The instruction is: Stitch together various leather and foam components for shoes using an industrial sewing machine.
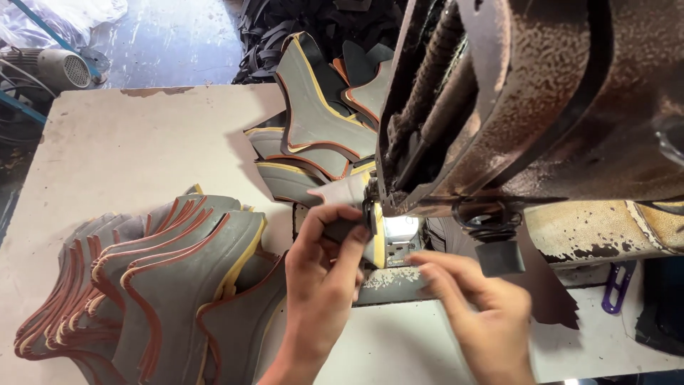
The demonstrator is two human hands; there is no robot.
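Far left, off the table: a grey motor or blower on the floor w/ clear plastic sheeting behind it. Nothing to do w/ the hands.

On the table's left-front, a fanned stack of grey cut pieces w/ red and yellow edging, overlapped like cards, close by the left arm; prob. laid that way so one piece lifts off at a time. No bins, trays or boxes anywhere in view; both piles sit bare on the tabletop.

Centre-back, a second pile of the same grey pieces leans against the machine's left side, behind the needle area. Dark scraps heaped on the floor beyond.

Left hand: thumb and fingers pinched narrow on a grey piece, pressing it at the machine's foot, prob. to keep the edge lined up. The piece runs up from the fingers toward the back pile; a yellow strip shows right at the lit spot.

Right hand: fingers fairly straight, close together, tips pointing left at the lit plate, just beside the left fingers. Whether it grips anything, can't tell; looks more like steadying from the other side.

Machine head is rusty brown, overhangs both hands. Far right, a purple clip-like tool lies on the table, well apart.
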